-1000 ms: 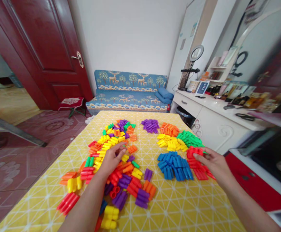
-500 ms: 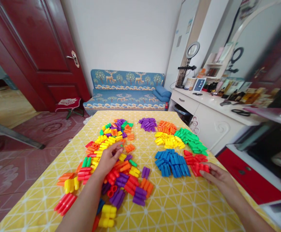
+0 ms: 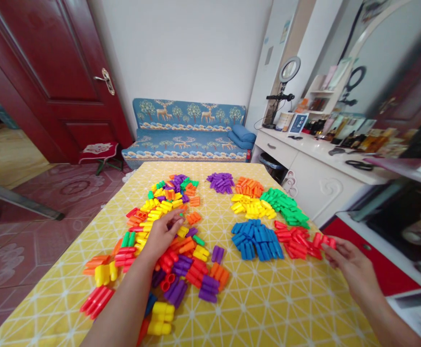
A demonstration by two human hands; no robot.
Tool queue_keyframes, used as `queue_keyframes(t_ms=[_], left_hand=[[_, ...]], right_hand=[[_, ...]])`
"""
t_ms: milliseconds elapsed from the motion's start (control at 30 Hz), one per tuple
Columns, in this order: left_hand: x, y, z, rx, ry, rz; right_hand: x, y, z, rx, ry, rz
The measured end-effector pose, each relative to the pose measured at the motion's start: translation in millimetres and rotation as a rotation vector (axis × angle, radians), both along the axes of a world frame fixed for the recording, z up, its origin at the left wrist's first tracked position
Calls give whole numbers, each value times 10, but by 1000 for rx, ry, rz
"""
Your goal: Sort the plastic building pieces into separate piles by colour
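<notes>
A table under a yellow patterned cloth [image 3: 268,308] carries many plastic tube blocks. On its left lies a mixed heap of blocks [image 3: 167,241] in several colours. My left hand [image 3: 161,236] rests on that heap with fingers curled over the pieces; what it grips I cannot make out. On the right are sorted piles: purple [image 3: 220,182], orange [image 3: 250,187], yellow [image 3: 248,207], green [image 3: 286,207], blue [image 3: 255,238] and red [image 3: 297,241]. My right hand [image 3: 351,265] is at the red pile's right edge, fingertips pinching a red block [image 3: 324,241].
A blue patterned sofa [image 3: 188,132] stands behind the table by the wall. A dark red door [image 3: 51,77] is open at the left, with a small stool [image 3: 100,153] beside it. A white dresser [image 3: 322,168] with a ring light [image 3: 289,70] and bottles runs along the right.
My right hand has slid to the right along the red pile and now pinches a red block at its outer edge. My left hand stays on the mixed heap.
</notes>
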State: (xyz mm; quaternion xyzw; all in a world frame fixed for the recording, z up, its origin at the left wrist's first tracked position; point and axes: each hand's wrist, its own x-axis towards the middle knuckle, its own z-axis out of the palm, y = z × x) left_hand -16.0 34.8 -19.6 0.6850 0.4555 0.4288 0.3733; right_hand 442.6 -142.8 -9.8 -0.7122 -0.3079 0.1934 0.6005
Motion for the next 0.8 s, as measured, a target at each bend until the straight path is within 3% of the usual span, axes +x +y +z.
queue_keyframes(t_ms=[233, 533, 700, 800], left_hand=[[-7, 10, -10, 17, 18, -3], [24, -32, 73, 65, 46, 25], [33, -62, 109, 102, 74, 42], [33, -49, 83, 116, 72, 51]], right_hand=[[97, 18, -160, -145, -128, 20], [228, -32, -344, -239, -536, 4], [201, -91, -310, -262, -586, -72], [61, -89, -154, -121, -642, -128]])
